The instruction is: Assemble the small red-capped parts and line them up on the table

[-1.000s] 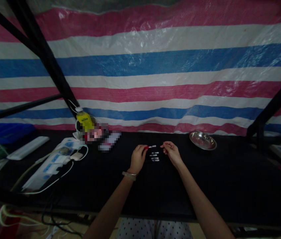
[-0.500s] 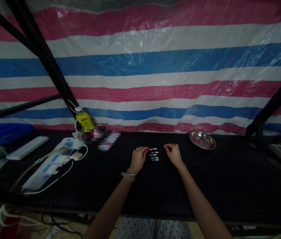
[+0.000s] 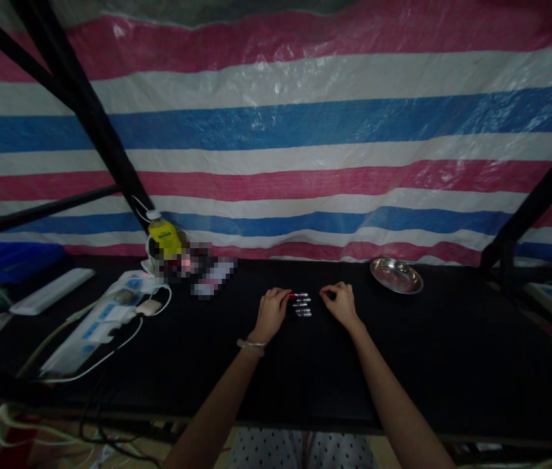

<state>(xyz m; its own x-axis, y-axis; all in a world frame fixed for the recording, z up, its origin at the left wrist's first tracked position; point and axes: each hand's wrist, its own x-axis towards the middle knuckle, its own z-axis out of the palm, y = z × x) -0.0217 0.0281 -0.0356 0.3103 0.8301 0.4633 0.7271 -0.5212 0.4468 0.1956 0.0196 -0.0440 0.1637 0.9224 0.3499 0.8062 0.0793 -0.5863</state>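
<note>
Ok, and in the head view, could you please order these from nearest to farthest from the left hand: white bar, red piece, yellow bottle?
Order from the left hand:
1. Red piece: at its fingertips.
2. Yellow bottle: to the left, at the back.
3. White bar: farther left, beyond the power strip.

Hands (image 3: 271, 314) flank shiny rods (image 3: 301, 305) on a black table (image 3: 315, 374).

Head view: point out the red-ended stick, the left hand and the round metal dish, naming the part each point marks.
Red-ended stick (image 3: 298, 295): head view, its exposed part.
Left hand (image 3: 271, 314): head view, back of the hand.
Round metal dish (image 3: 397, 279): head view, inner base.
</note>
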